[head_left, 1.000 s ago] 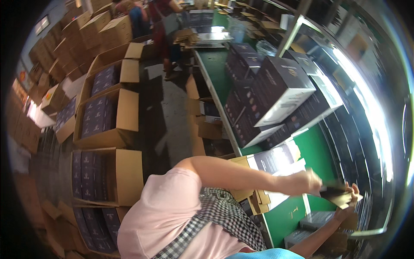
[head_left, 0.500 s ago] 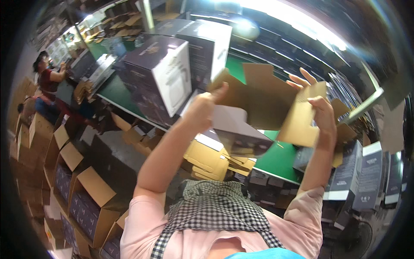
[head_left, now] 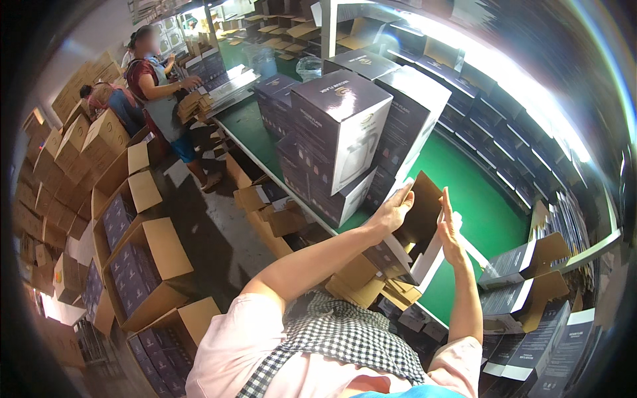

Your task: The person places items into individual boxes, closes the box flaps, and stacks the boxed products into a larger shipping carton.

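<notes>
A dark purple-grey carton (head_left: 391,257) with a brown inside stands upright at the near edge of the green table, its top open. At its left upper edge is my left hand (head_left: 393,211), fingers stretched out along the carton. My right hand (head_left: 451,232) is held flat on the opposite side, fingers straight and pointing up. Between the two hands a brown inner flap (head_left: 423,199) stands up. Just beyond my left hand rises a stack of closed dark cartons (head_left: 342,109) with pale picture panels.
The green table (head_left: 488,189) runs to the far left, where a person (head_left: 156,93) works. Partly folded cartons (head_left: 511,298) lie at the right, near flat carton sheets (head_left: 570,222). Brown shipping boxes (head_left: 169,249) filled with dark cartons line the floor at left. Closed cartons form rows behind.
The carton, tilted in the air with its flaps spread, now stands lower at the table edge. Both hands have come closer together and loosened from its flaps. The view has swung left.
</notes>
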Action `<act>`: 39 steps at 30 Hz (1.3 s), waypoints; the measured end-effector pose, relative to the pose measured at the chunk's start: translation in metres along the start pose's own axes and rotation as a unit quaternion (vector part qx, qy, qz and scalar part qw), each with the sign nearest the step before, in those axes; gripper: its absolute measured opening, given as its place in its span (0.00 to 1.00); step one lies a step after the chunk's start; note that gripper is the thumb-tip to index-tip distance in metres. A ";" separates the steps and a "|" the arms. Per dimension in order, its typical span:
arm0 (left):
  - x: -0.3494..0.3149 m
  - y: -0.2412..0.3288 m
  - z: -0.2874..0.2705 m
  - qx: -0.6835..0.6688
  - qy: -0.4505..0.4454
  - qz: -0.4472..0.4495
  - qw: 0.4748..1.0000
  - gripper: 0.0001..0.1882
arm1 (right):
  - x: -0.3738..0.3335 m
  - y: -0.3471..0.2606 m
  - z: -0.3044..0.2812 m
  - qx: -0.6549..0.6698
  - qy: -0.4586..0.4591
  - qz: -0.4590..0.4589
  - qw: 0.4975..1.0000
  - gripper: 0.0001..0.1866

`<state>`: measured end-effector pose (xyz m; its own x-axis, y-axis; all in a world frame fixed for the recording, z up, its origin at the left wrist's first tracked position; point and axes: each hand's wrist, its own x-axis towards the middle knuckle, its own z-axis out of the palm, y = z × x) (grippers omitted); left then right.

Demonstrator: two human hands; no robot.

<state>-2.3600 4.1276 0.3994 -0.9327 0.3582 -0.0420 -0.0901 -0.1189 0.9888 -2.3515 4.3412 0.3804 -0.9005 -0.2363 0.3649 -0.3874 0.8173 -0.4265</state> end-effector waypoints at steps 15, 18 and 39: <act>-0.011 0.014 -0.005 -0.072 0.047 0.001 0.996 0.29 | -0.019 -0.031 0.014 0.018 0.032 -0.010 0.999 0.20; 0.016 -0.040 -0.006 0.258 -0.039 0.243 0.934 0.36 | -0.020 -0.034 0.018 0.016 0.099 -0.024 0.995 0.17; -0.047 0.062 0.002 0.221 -0.143 0.046 0.964 0.17 | -0.198 -0.068 0.000 0.596 0.275 0.217 0.722 0.63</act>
<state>-2.3214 4.1053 0.4631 -0.7895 0.6132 0.0272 0.2045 0.2209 0.9536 -2.1467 4.3329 0.3370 -0.9007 0.4187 0.1159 -0.2816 -0.3595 -0.8897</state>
